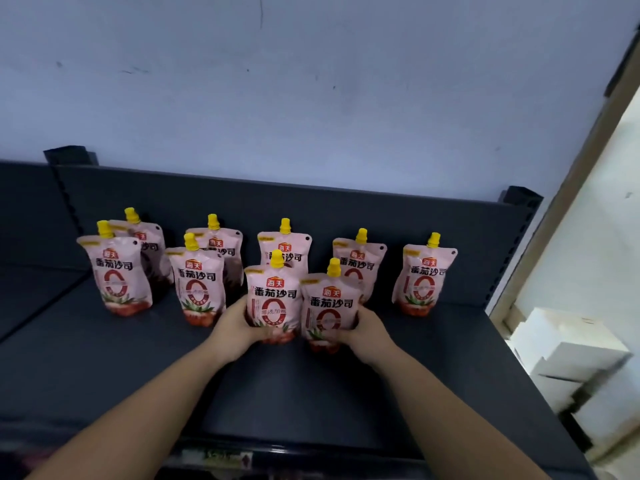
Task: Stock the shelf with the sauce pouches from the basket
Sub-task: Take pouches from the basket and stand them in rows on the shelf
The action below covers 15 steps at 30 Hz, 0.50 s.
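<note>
Pouches already fill much of the dark shelf [104, 358]: seven stand upright toward its back edge, in a loose back row and a partial front row. Two more are being set down nearer the front edge. The left hand [235, 327] has its fingers wrapped around the base of one pouch [273, 299], and the right hand [363, 332] grips the base of the neighbouring pouch [329, 306], the two just beside each other. Whether their bottoms rest on the shelf cannot be told. The basket is out of view, so what remains is unknown. Each pouch is soft glossy pink film, waisted, with a gusseted base and a hard yellow screw cap. The shelf surface looks matte and flat.
</note>
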Tool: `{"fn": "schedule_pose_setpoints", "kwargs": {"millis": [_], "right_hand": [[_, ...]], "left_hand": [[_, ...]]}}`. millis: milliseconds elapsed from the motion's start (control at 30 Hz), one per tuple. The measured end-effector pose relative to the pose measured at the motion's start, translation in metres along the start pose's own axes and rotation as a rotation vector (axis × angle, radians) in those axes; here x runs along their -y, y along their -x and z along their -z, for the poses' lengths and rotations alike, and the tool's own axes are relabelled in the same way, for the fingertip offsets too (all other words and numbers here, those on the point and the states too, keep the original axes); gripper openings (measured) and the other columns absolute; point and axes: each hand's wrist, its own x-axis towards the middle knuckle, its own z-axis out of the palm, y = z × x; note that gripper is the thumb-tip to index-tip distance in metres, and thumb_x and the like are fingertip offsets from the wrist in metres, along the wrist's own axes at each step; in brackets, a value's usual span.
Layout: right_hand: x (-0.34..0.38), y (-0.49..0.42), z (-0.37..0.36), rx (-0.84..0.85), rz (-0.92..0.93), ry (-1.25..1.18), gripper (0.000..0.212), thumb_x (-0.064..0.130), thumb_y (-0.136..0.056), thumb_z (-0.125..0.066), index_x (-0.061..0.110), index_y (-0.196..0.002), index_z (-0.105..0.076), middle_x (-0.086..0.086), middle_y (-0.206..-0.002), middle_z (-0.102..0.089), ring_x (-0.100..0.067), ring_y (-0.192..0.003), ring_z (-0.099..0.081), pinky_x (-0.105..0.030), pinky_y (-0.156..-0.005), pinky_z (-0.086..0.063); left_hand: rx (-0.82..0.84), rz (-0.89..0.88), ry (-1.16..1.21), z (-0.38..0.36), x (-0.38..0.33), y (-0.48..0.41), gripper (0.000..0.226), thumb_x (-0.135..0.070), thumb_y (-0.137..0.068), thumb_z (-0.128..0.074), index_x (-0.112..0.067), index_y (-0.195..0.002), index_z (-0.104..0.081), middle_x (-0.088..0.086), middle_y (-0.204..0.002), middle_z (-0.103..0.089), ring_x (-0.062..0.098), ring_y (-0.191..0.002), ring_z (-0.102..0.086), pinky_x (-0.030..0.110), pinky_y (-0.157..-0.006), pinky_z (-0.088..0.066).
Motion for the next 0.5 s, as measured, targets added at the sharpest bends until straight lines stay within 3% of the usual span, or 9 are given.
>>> {"fn": "schedule_pose_setpoints", "kwargs": {"millis": [67,200,333,433,500], "right_hand": [[-0.002,-0.002,0.006,-0.055,-0.011,-0.032,0.046,0.005,-0.07,-0.086,0.024,-0.108,-0.068,0.007,-0.103,-0.076,-0.011,-0.1,-0.07,-0.028,-0.085,-0.058],[-0.005,-0.006,0.024,-0.168,-0.04,-0.076,0.048,0.002,-0.073,-0.083,0.013,-0.116,-0.066,-0.003,-0.113,-0.073,-0.021,-0.107,-0.068,-0.044,-0.097,-0.054],[-0.005,-0.01,0.033,-0.197,-0.038,-0.051,0.045,0.002,-0.073,-0.083,0.017,-0.112,-0.065,-0.001,-0.111,-0.073,-0.019,-0.104,-0.068,-0.035,-0.089,-0.057],[-0.008,-0.012,0.032,-0.185,-0.053,-0.086,0.042,0.002,-0.073,-0.083,0.022,-0.105,-0.065,0.005,-0.104,-0.073,-0.015,-0.1,-0.068,-0.025,-0.078,-0.056],[-0.01,-0.013,0.032,-0.172,-0.077,-0.109,0.046,0.002,-0.073,-0.083,0.018,-0.111,-0.065,0.003,-0.105,-0.074,-0.016,-0.101,-0.069,-0.029,-0.082,-0.057]], "left_hand": [[-0.047,-0.012,-0.026,0.0,0.0,-0.004,0.058,0.009,-0.066,-0.083,-0.01,-0.116,-0.06,-0.007,-0.1,-0.069,-0.009,-0.086,-0.063,0.001,-0.068,-0.048],[-0.05,-0.008,-0.052,0.002,0.0,-0.012,0.055,0.005,-0.067,-0.084,-0.011,-0.115,-0.061,-0.01,-0.098,-0.068,-0.01,-0.086,-0.061,0.0,-0.066,-0.047],[-0.011,-0.027,-0.1,0.003,-0.002,-0.021,0.055,0.004,-0.068,-0.084,-0.013,-0.116,-0.06,-0.016,-0.098,-0.067,-0.012,-0.086,-0.06,0.0,-0.068,-0.046],[0.005,-0.013,-0.113,0.005,-0.001,-0.025,0.059,0.001,-0.07,-0.084,-0.013,-0.121,-0.057,-0.007,-0.106,-0.067,0.004,-0.097,-0.062,0.011,-0.08,-0.047],[0.012,-0.006,-0.112,0.006,0.002,-0.026,0.062,0.0,-0.071,-0.083,-0.013,-0.124,-0.054,-0.007,-0.109,-0.067,0.006,-0.101,-0.062,0.018,-0.086,-0.049]]}}
